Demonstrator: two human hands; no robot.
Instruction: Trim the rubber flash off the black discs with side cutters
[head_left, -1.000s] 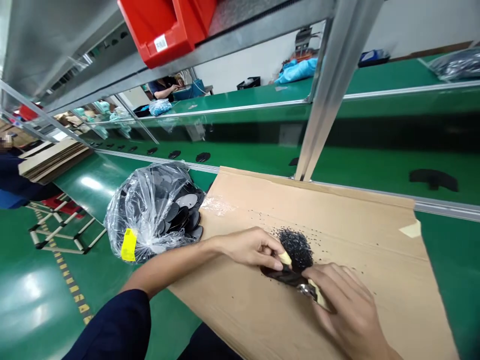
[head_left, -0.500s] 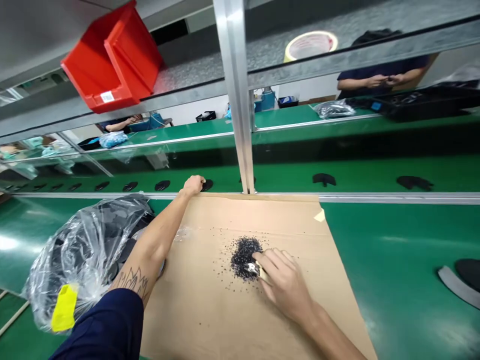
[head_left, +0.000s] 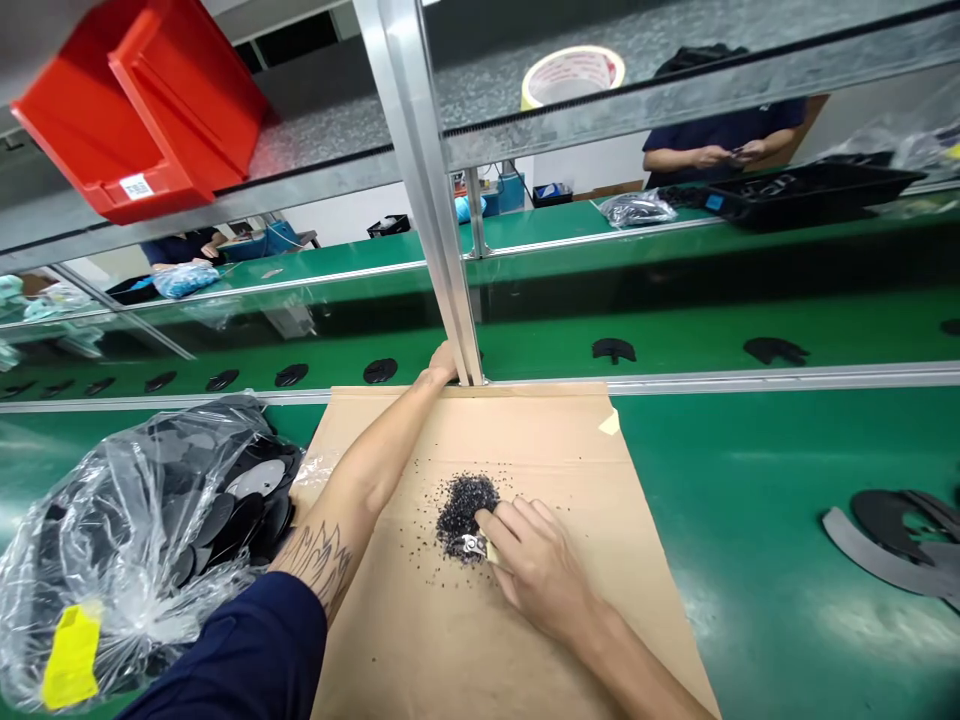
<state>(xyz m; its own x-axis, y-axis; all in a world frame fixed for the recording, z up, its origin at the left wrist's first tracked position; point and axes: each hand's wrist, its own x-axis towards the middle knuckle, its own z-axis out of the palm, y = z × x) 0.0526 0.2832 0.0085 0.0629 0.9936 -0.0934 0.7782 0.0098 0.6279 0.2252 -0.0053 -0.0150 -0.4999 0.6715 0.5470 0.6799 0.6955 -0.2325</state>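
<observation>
My right hand (head_left: 536, 572) rests on a brown cardboard sheet (head_left: 540, 650), closed on a small metal cutter (head_left: 474, 546) with pale handles. The tool's tip sits at the near edge of a pile of black trimmings (head_left: 463, 500). My left arm stretches across the cardboard, and my left hand (head_left: 442, 362) is at its far edge beside the aluminium post (head_left: 424, 190). Its fingers are partly hidden by the post. A black disc (head_left: 380, 370) lies on the green belt just left of that hand.
A clear plastic bag of black discs (head_left: 150, 510) with a yellow tag (head_left: 71, 655) lies at the left. More black parts (head_left: 613, 350) ride the belt. Grey and black curved pieces (head_left: 885, 545) lie at the right. A red bin (head_left: 142, 110) and tape roll (head_left: 574, 72) sit overhead. A person (head_left: 720, 140) stands opposite.
My left hand left the black piece by the pile and reached out to the belt edge, then slid right to the post. My right hand stayed at the pile with the cutter.
</observation>
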